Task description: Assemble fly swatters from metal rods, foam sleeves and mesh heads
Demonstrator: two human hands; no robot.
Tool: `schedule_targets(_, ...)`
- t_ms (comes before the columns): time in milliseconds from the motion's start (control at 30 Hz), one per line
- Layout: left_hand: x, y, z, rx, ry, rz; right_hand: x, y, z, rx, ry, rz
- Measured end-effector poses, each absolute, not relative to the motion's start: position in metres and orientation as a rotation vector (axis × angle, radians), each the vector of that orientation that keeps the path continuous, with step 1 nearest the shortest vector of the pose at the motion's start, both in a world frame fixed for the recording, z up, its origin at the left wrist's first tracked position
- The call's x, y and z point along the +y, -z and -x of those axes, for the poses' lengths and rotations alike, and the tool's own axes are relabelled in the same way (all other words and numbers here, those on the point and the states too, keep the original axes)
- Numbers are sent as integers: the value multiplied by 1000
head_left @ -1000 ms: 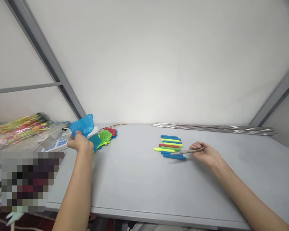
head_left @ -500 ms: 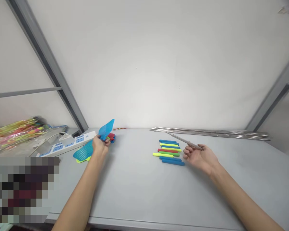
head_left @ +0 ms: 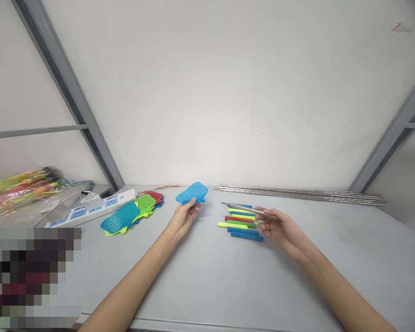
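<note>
My left hand (head_left: pixel 186 217) grips a blue fly swatter head (head_left: pixel 193 192), a flat mesh paddle, by its narrow end above the table. In my right hand (head_left: pixel 278 229) is a thin metal rod (head_left: pixel 240 207), pointing left toward the swatter head; its tip is apart from it. Under and beside the rod lie several coloured tubes (head_left: pixel 240 225) in blue, yellow, green and red, side by side. More mesh swatter heads lie overlapped at the left: a blue one (head_left: pixel 120 218), a green one (head_left: pixel 145 204) and a red one (head_left: pixel 157 197).
A bundle of metal rods (head_left: pixel 304 193) lies along the wall at the back right. A white power strip (head_left: pixel 97 210) with cables sits at the left, near plastic-wrapped colourful items (head_left: pixel 27 184). Grey metal posts (head_left: pixel 394 143) frame the table (head_left: pixel 200 281).
My left hand has carried the blue swatter head away from the pile, rightward to the middle. My right hand has shifted slightly left with the rod.
</note>
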State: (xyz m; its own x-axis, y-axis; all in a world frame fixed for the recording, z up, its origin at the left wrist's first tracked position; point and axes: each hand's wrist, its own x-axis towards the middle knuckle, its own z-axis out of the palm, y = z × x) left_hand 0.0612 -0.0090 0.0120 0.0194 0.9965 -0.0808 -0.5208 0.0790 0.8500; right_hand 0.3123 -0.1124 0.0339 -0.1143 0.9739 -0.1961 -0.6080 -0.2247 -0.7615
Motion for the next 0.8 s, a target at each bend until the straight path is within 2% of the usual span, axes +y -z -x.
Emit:
schedule_targets(300,-23,-16,-75,676,-1163,-673,-114,-36,-311,-689,-1580,889)
schedule_targets(467,-35,-14,-80,622,-1013,-838,-113,-35,-314,-663,-1552,813)
schedule_targets(800,-49,-17,-90,599,-958,-1067,-111,-33,-315,-621,-1566,756)
